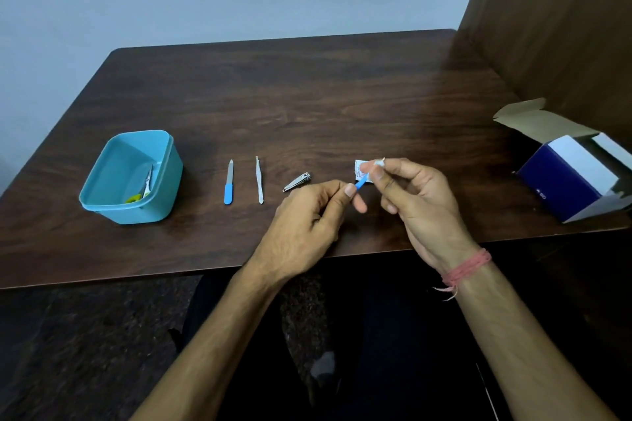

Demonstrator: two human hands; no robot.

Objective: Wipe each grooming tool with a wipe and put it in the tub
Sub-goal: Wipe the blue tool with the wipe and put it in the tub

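Observation:
My left hand (307,219) pinches the blue handle of a small grooming tool (361,183) above the table's front edge. My right hand (413,195) pinches a small white wipe (379,163) around the tool's far end. A torn white wipe packet (359,171) lies just behind the hands. To the left lie a nail clipper (297,182), a pair of white tweezers (259,180) and a nail file with a blue handle (228,182). The teal tub (131,178) stands further left, with small scissors (145,187) inside.
An open blue and white cardboard box (574,174) lies on its side at the table's right edge. A wooden panel (554,20) rises behind it. The dark wooden table (307,96) meets a pale wall at the back. My legs are under the front edge.

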